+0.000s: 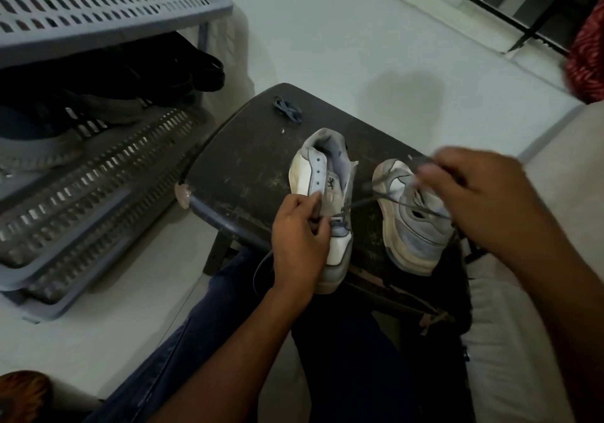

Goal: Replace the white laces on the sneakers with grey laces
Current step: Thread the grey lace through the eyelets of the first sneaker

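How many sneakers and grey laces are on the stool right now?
Sneakers: 2, left one, right one
Grey laces: 2, threaded one, bundled spare
Total: 4

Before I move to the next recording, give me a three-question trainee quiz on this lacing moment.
1. True or false: the left hand is on the sneaker nearer the shoe rack.
2. What does the right hand pull: A) a white lace, B) a grey lace, C) a sock?
3. Where does the spare bundled lace lie?

Key
1. True: it pinches the lace at the left sneaker, near its lower eyelets.
2. B: the lace runs from the left sneaker across the right sneaker.
3. At the far end of the dark stool, apart from both sneakers.
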`<state>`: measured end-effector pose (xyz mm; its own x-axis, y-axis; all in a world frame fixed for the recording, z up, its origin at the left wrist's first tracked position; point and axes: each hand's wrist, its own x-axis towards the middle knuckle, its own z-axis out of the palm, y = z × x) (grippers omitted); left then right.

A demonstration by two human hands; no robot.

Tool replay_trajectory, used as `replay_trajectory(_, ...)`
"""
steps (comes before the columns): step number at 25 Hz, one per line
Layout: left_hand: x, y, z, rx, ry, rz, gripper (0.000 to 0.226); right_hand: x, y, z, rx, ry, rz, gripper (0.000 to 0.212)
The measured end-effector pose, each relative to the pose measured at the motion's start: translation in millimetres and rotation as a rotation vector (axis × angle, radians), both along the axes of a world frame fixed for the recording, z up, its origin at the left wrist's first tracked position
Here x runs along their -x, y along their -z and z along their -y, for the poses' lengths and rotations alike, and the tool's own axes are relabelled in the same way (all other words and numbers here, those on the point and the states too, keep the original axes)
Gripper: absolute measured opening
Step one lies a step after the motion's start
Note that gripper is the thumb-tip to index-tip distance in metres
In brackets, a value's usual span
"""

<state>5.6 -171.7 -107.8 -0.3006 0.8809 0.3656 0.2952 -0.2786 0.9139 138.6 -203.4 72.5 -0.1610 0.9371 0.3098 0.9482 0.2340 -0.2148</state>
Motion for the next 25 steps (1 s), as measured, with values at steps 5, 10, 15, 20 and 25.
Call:
replay_trajectory(5, 1, -2, 2, -0.016, -0.033, 0.088, 0.029, -75, 46, 53, 0.407, 0.555, -0.097, 0.011)
replay_trajectory(10, 22, -9, 2, -0.045, -0.137, 0.177, 0.017, -31, 99, 52, 0.624, 0.2, -0.028, 0.038)
replay_trajectory(15, 42, -11, -6, 0.008, -0.141, 0.185, 0.016, 14, 106, 22, -0.056, 0.157, -0.299, 0.029)
replay_trajectory(20, 32, -10, -12, -0.039, -0.018, -0.014, 0.014, 24, 116, -37, -0.08, 0.07, -0.131, 0.011)
replay_trajectory(25, 39, -21, -21, 0.065, 0.075, -0.038, 0.024, 30, 134, -64, 0.056, -0.04, -0.055, 0.014)
